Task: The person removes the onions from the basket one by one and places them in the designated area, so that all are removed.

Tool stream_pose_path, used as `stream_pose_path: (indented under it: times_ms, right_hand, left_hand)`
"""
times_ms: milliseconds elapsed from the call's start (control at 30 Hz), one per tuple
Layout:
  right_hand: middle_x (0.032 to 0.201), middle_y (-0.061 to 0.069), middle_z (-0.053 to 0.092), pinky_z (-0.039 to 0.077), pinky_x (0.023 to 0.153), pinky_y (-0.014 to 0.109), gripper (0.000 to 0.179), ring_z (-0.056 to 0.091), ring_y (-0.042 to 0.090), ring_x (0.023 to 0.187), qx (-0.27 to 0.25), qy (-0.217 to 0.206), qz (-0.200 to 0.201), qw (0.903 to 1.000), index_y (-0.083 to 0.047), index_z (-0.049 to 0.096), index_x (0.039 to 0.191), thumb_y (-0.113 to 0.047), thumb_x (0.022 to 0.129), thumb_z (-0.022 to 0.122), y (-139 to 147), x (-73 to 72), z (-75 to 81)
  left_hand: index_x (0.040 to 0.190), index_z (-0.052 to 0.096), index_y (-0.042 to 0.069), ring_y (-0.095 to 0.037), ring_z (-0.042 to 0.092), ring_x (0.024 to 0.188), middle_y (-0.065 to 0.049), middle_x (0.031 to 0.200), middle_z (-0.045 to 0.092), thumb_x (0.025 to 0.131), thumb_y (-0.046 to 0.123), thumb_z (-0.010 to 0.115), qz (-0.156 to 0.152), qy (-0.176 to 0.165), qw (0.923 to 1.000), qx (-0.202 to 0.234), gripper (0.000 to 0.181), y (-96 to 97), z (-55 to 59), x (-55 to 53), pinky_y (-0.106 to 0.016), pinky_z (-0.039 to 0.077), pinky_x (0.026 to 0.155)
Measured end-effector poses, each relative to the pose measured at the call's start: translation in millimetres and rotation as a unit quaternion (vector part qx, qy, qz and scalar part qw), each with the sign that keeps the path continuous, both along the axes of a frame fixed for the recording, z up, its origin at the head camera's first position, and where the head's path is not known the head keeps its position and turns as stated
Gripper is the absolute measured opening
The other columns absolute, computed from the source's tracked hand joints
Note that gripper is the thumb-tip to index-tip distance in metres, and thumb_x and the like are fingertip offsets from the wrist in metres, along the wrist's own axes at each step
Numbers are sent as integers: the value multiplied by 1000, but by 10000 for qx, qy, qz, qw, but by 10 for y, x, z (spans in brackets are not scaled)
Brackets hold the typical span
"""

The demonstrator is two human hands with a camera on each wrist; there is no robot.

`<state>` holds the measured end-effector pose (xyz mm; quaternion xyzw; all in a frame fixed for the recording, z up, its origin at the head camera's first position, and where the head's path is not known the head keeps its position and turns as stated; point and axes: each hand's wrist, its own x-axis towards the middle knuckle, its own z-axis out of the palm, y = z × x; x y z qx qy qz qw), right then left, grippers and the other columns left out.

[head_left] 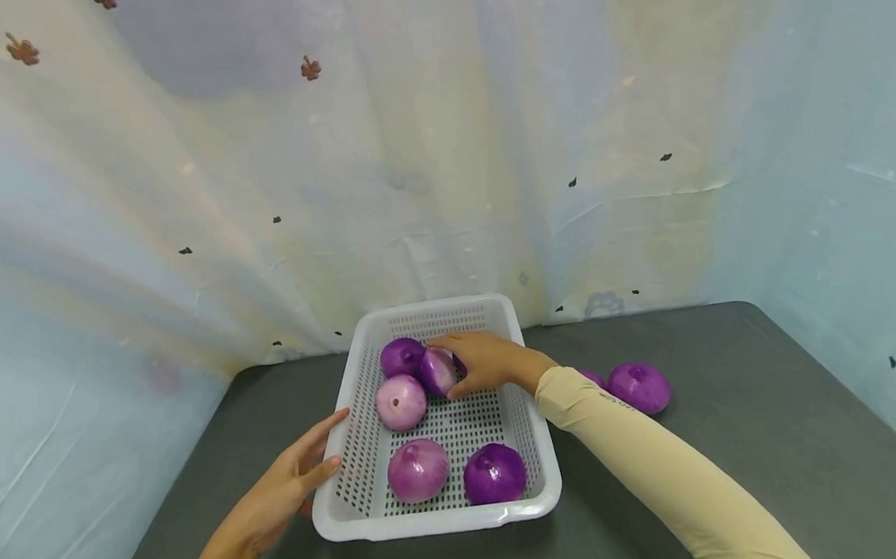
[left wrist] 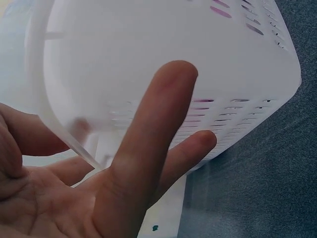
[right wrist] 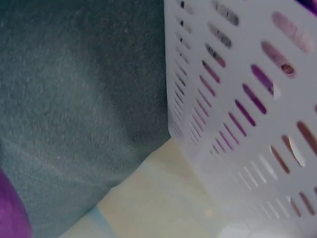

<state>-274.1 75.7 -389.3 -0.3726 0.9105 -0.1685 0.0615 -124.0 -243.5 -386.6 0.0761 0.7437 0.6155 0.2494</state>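
A white slotted plastic basket (head_left: 438,526) stands on the dark table with several purple onions in it. My right hand (head_left: 489,361) reaches over its right wall and grips an onion (head_left: 460,365) that its fingers and thumb mostly hide. Against that one lies a paler onion (head_left: 439,373), beside a dark purple onion (head_left: 402,357) and a pink onion (head_left: 401,402). Nearer me in the basket sit another pink onion (head_left: 419,471) and a deep purple onion (head_left: 495,473). At the basket's left side my left hand (head_left: 287,482) has its fingers extended, close against the outer wall (left wrist: 237,64).
Right of the basket, a purple onion (head_left: 639,388) lies on the grey tabletop (head_left: 770,432), with another onion (head_left: 593,378) partly behind the right sleeve (head_left: 651,454). A patterned curtain (head_left: 443,163) hangs behind the table, close to the basket's far end.
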Motion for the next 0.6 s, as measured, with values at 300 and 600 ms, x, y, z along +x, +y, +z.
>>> stream_pose_path:
  times_ms: [300, 600]
  right_hand:
    - [146, 3, 51, 39, 113, 45, 82, 51, 26, 133, 148, 196, 164, 9996, -21, 48, 147, -40, 77, 85, -23, 18, 28]
    - [135, -5, 64, 24, 120, 50, 80, 58, 15, 124, 564, 4, 285, 9980, -26, 51, 143, -37, 73, 88, 5, 46, 11]
  left_hand:
    - [162, 2, 23, -33, 59, 121, -29, 163, 6, 108, 26, 44, -27, 32, 9999, 98, 68, -19, 14, 6, -55, 58, 79]
    - [162, 3, 23, -34, 59, 122, -29, 163, 6, 108, 27, 44, -36, 23, 9999, 101, 68, 8, -8, 16, -54, 58, 79]
